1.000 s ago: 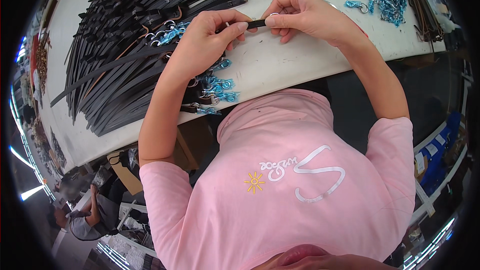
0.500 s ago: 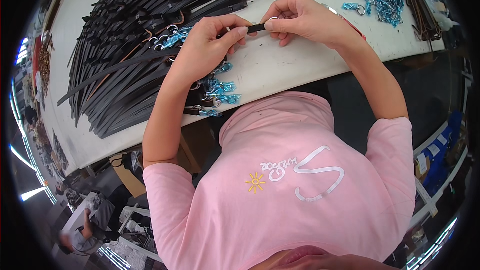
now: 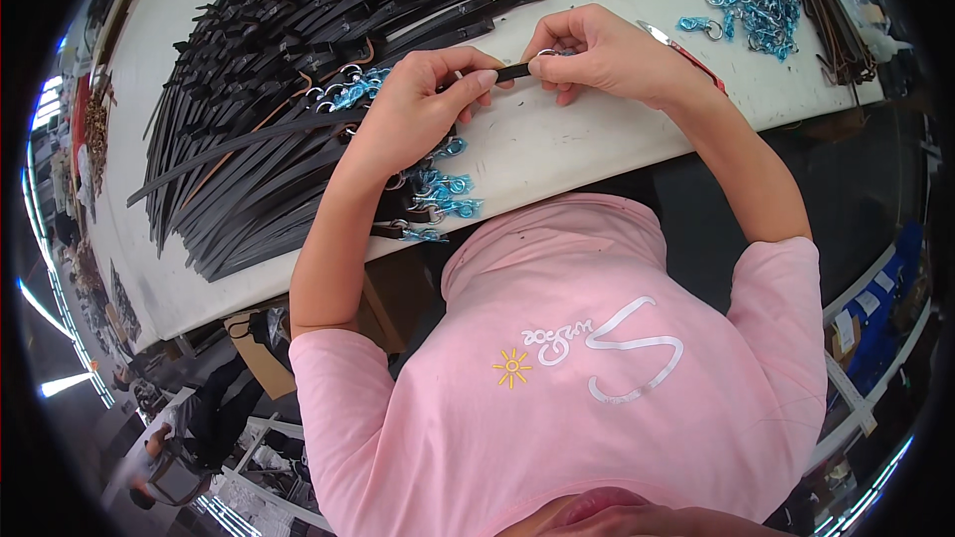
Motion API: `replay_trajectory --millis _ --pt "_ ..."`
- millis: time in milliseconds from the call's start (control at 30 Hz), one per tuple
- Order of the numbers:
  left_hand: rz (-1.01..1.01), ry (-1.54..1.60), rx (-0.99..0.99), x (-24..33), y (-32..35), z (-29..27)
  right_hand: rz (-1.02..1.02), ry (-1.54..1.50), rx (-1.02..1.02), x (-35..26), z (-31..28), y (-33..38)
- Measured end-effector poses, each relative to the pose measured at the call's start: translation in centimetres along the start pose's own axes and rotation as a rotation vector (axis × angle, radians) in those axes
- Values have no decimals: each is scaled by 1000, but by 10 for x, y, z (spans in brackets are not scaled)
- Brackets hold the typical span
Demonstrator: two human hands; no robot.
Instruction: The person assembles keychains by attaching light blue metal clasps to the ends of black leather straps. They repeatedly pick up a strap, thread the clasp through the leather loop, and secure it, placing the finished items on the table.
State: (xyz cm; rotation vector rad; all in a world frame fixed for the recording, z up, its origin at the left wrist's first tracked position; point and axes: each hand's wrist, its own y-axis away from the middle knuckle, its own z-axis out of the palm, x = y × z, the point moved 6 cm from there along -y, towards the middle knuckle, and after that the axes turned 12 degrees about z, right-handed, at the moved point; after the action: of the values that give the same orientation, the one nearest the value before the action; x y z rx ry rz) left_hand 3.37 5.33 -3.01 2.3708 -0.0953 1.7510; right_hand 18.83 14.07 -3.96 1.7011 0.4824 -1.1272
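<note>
Black strap (image 3: pixel 512 71) pinched by left hand (image 3: pixel 423 104), right hand (image 3: pixel 607 55) fingers; strap ends hidden.

Worktop seen from a head-worn fisheye camera, looking steeply down.
The white worktop (image 3: pixel 557 149) is viewed at close range across its near edge, which is bent by the lens; only one view is given.

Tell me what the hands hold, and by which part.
Both hands, left and right, pinch one black strap near its end, the right at its tip.
</note>
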Motion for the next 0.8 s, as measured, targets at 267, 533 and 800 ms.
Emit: replay_trajectory --millis 267,533,800 --pt "4 7 -6 -1 0 1 14 2 -8 1 0 -1" --pt "23 29 41 -2 1 0 25 20 -22 3 0 -3" --pt "8 -1 9 -2 1 0 13 30 -5 3 1 -5"
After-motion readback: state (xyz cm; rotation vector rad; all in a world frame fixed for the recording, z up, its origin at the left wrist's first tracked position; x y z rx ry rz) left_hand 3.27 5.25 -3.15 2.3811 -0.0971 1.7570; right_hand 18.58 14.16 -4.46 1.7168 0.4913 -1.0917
